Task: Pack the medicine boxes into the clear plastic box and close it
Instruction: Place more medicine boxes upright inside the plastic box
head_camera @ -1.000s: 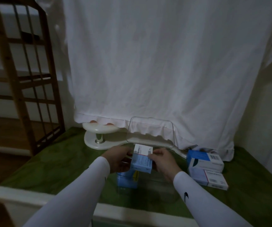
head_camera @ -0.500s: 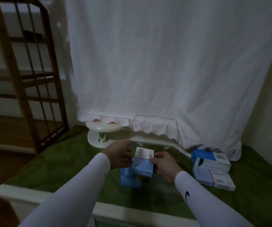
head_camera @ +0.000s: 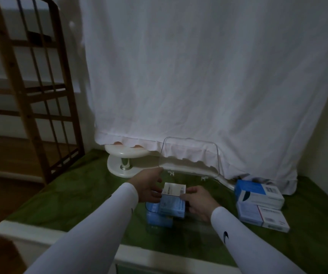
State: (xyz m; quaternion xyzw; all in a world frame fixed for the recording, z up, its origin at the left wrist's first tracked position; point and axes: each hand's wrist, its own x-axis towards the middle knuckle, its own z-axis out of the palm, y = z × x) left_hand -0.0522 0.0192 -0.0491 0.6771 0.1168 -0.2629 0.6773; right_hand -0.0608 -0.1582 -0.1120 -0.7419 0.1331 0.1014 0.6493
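Note:
The clear plastic box [head_camera: 198,224] stands on the green table with its lid [head_camera: 189,155] swung up at the back. A light blue medicine box [head_camera: 172,204] with a white end stands upright in the box's left part. My right hand [head_camera: 198,202] pinches its right edge. My left hand [head_camera: 149,186] is at its left side with fingers spread, touching it. Another blue medicine box [head_camera: 155,216] lies in the clear box beneath. Two blue and white medicine boxes [head_camera: 258,196] [head_camera: 262,216] are stacked on the table to the right.
A white two-tier stand [head_camera: 125,161] sits at the back left under the hanging white sheet [head_camera: 179,76]. A wooden rack [head_camera: 30,86] stands to the left, beyond the table. The table's white front edge [head_camera: 60,234] runs below my arms.
The blue box has gone lower into the clear box. My left hand has loosened from gripping it to spread fingers at its side. The camera has shifted slightly.

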